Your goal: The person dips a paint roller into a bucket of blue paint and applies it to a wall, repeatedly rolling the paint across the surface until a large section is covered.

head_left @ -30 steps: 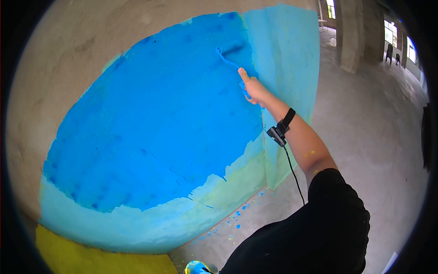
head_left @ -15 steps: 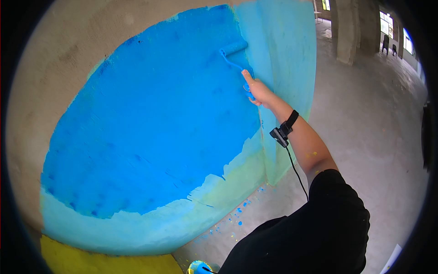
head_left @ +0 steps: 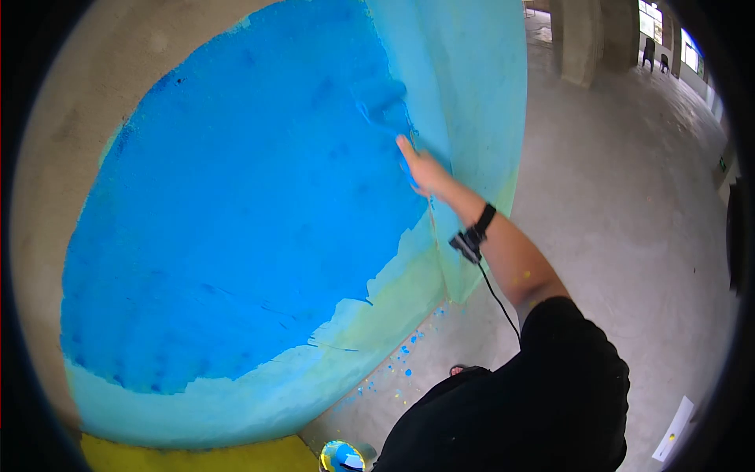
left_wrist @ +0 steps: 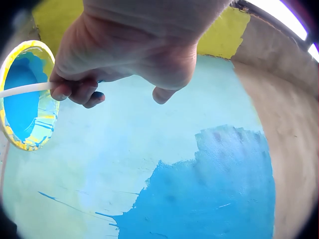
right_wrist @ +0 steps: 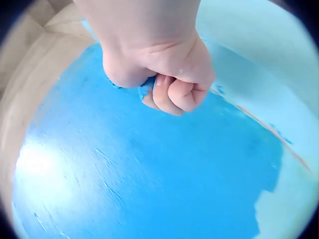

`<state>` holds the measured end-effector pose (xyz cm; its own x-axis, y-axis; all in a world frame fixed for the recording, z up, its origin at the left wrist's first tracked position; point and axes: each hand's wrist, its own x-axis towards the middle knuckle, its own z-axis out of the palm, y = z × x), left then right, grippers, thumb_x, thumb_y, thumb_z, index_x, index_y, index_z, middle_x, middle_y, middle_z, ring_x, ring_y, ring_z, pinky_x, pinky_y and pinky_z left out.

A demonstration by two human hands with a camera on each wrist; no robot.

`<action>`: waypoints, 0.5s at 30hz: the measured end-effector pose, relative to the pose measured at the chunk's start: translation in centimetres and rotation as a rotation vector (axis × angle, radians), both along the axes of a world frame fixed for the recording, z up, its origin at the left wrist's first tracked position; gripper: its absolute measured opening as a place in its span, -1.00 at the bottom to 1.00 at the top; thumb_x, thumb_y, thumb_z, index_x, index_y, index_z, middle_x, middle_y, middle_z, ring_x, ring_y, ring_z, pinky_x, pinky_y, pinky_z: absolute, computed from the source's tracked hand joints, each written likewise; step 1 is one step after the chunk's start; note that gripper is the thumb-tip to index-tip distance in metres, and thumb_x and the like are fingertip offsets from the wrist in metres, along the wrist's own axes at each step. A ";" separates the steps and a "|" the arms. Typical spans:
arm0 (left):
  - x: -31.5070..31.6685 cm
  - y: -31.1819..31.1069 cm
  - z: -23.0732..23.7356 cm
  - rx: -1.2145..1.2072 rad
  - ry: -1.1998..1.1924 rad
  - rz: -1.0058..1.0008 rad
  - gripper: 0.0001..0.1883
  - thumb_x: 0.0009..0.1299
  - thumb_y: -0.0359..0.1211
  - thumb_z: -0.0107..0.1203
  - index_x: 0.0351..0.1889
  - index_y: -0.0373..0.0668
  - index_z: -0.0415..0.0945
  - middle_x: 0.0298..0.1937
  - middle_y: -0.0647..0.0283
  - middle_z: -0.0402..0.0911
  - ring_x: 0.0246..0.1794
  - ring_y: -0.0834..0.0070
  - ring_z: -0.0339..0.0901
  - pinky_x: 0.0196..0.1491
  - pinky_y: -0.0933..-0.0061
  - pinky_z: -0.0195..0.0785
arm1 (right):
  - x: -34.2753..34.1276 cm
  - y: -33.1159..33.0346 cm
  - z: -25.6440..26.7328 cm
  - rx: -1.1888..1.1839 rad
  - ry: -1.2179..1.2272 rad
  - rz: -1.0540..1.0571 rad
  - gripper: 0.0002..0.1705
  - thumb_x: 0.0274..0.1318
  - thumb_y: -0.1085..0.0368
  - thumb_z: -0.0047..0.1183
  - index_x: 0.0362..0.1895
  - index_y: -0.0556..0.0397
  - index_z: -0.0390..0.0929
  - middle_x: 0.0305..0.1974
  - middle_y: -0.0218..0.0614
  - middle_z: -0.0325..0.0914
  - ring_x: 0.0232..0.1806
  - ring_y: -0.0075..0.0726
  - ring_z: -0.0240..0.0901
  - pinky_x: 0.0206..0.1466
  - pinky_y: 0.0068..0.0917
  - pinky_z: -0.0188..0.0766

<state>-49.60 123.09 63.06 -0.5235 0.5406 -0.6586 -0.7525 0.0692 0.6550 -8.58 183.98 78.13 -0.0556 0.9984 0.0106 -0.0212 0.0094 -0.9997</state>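
My right hand [head_left: 425, 169] grips the blue-smeared handle of a paint roller [head_left: 383, 92], whose sleeve lies against the wall near the right edge of a large blue painted patch [head_left: 259, 189]. In the right wrist view the fingers [right_wrist: 172, 97] are curled tightly, with a bit of the blue handle showing between them. My left hand [left_wrist: 127, 55] is hidden from the head view. Seen from its wrist, its fingers hook round the white handle [left_wrist: 27, 89] of a paint bucket [left_wrist: 52, 124]. Blue paint sits inside, and yellow and blue paint coats the rim.
A light turquoise band [head_left: 197, 413] borders the blue below, above a yellow strip [head_left: 204, 456]. Bare brown plaster [head_left: 79, 157] lies to the left. Paint drops spot the concrete floor [head_left: 621, 212]. A pillar [head_left: 580, 39] and dark chairs [head_left: 649, 55] stand far off.
My right hand has moved the roller down the wall along the blue patch's right edge. The head view has shifted, and more of the bucket shows at the bottom.
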 end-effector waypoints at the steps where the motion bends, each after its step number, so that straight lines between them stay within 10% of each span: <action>1: 0.3 -0.1 -0.1 -0.004 -0.005 0.004 -0.06 0.32 0.41 -0.03 0.25 -0.31 0.44 0.07 0.07 0.59 0.10 0.19 0.46 0.21 0.23 0.24 | 0.1 0.0 -3.9 -0.001 -0.014 0.012 -0.08 0.25 -0.62 -0.32 -0.75 -0.09 0.20 -0.76 -0.44 0.08 -0.77 -0.42 0.01 -0.71 -0.27 -0.05; 7: 1.9 -0.9 -0.7 -0.025 -0.030 0.001 -0.04 0.32 0.41 -0.02 0.26 -0.33 0.44 0.08 0.06 0.59 0.10 0.19 0.46 0.21 0.23 0.24 | 1.2 -2.7 -17.2 -0.176 -0.191 0.086 -0.03 0.23 -0.64 -0.32 -0.66 0.05 0.33 -0.67 -0.33 0.25 -0.56 -0.33 0.24 -0.46 -0.17 0.24; 15: 0.7 -2.0 -0.9 -0.033 -0.041 -0.043 -0.02 0.31 0.42 -0.01 0.27 -0.36 0.43 0.09 0.06 0.59 0.10 0.19 0.46 0.21 0.24 0.24 | 1.0 -0.8 -9.1 0.011 -0.158 0.002 0.02 0.24 -0.63 -0.31 -0.30 0.23 0.45 -0.60 -0.26 0.37 -0.54 -0.27 0.35 -0.43 -0.19 0.34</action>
<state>-48.86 121.11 62.14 -0.4725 0.5399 -0.6966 -0.7742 0.1234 0.6207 -7.54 183.22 69.00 -0.0597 0.9981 0.0121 0.1367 0.0202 -0.9904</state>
